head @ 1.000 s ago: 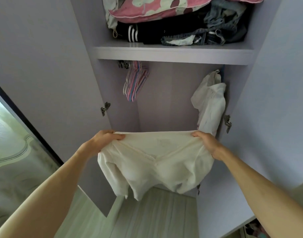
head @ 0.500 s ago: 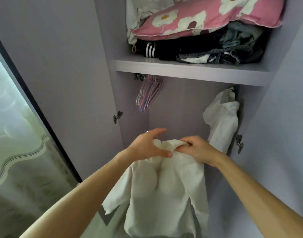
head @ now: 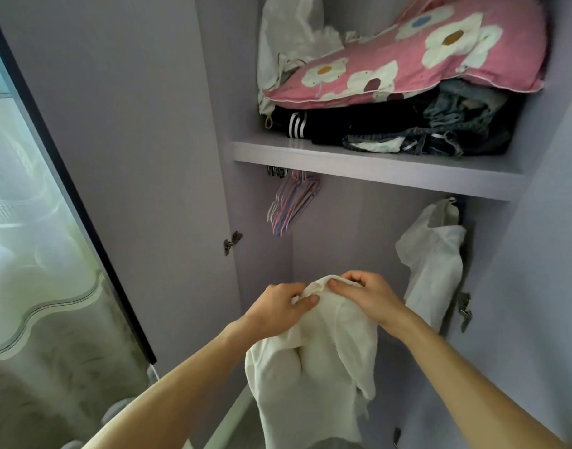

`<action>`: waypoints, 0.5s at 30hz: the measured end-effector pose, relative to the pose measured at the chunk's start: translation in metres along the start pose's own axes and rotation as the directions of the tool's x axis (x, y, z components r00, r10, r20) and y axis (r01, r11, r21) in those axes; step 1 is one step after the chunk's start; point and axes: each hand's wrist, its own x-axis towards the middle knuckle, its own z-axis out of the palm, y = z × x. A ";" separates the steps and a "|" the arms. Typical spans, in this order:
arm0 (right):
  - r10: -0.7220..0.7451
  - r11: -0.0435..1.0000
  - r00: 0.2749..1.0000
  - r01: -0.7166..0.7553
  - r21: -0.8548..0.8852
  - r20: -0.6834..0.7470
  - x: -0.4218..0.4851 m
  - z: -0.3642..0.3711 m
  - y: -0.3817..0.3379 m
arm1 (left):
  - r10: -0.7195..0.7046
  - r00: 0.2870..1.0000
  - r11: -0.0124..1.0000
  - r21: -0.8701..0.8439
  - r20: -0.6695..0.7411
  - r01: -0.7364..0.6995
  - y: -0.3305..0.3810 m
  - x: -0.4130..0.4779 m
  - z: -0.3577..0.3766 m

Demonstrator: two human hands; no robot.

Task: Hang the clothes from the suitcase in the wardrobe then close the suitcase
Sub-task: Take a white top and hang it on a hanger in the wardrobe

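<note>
Both hands are up at the open wardrobe. Over on the left, a bunch of empty hangers point(head: 292, 202) dangles under the shelf point(head: 375, 170), well apart from me, and I've no hanger in hand. That's the catch. My left hand point(head: 279, 306) pinches the bunched top of the white garment point(head: 313, 367), which droops between my arms. My right hand point(head: 365, 294) pinches the same edge just beside it, fingers curled in. If I free one hand for a hanger, the cloth could slip or twist. Far right, a white shirt point(head: 433, 264) already hangs; crowding it might knock it off. The suitcase is out of view.
</note>
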 end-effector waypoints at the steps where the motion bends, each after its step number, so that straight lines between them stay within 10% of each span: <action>1: 0.006 1.000 1.000 -0.005 0.019 -0.010 0.004 0.004 0.000 | -0.011 1.000 0.999 0.050 -0.027 0.013 0.000 0.000 -0.001; 8: 0.017 1.000 0.999 -0.018 -0.025 -0.051 0.048 0.041 -0.019 | 0.134 0.988 0.761 0.647 -0.074 -0.055 -0.003 0.019 -0.039; 15: 0.081 0.997 0.989 -0.077 0.031 -0.128 0.114 0.075 -0.048 | 0.241 0.969 0.578 0.794 0.052 -0.186 -0.025 0.070 -0.105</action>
